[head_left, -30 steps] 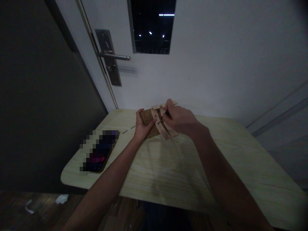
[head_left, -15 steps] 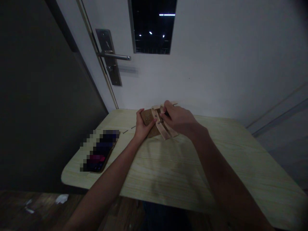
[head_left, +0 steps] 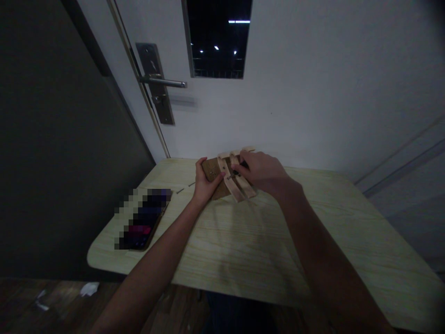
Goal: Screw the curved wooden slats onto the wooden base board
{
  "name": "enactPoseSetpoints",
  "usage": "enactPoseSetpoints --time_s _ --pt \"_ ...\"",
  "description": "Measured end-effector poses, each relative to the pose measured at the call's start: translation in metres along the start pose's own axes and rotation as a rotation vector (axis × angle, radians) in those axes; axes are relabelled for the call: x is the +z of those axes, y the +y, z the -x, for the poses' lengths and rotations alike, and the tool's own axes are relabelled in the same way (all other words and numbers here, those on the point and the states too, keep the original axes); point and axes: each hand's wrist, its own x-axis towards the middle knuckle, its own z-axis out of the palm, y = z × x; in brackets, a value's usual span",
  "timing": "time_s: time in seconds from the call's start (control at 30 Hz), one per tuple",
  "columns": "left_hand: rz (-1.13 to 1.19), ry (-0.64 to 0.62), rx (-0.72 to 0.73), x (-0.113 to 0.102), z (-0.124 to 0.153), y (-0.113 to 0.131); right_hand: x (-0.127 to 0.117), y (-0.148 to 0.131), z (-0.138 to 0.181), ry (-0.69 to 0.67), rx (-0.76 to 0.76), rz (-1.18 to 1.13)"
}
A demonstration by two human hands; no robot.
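Note:
A brown board [head_left: 211, 170] with small holes is tilted on the table, with pale bands [head_left: 233, 186] curving over its top edge and down its front. My left hand [head_left: 206, 183] grips the board's left side, thumb across the front beside the nearest band. A small screw-like metal piece [head_left: 229, 177] sticks out from that band. My right hand [head_left: 259, 169] is closed, thumb and forefinger pinched at the upper part of the second band. Something dark shows under those fingers; what they hold I cannot make out.
A phone [head_left: 148, 222] lies at the table's left side. Two thin screws or nails, one being the nearer screw [head_left: 180, 190], lie between it and my left hand. The pale wooden table [head_left: 222, 250] stands against a white door with a metal handle [head_left: 167, 82].
My right hand has shifted slightly down and right at the second band, its fingers still pinched. The left hand keeps its hold on the board. The view has moved a little.

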Motion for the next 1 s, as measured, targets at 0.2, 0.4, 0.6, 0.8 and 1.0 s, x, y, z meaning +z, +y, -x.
enactPoseSetpoints --time_s 0.2,0.4,0.6,0.8,1.0 --pt "-0.002 0.002 0.018 0.000 0.000 -0.001 -0.002 0.000 0.004 0.003 -0.067 -0.129" --pt "-0.015 -0.002 0.010 0.000 0.000 0.001 -0.004 0.000 0.005 -0.041 -0.085 -0.128" --pt "0.002 0.003 0.008 0.000 0.000 0.002 0.000 -0.003 0.000 0.003 -0.011 -0.066" --pt "0.012 -0.003 0.000 0.000 0.000 0.001 0.001 -0.008 0.001 0.038 -0.017 -0.107" --pt "-0.005 -0.004 0.011 -0.001 0.000 0.001 -0.005 -0.010 0.006 -0.008 -0.076 -0.231"
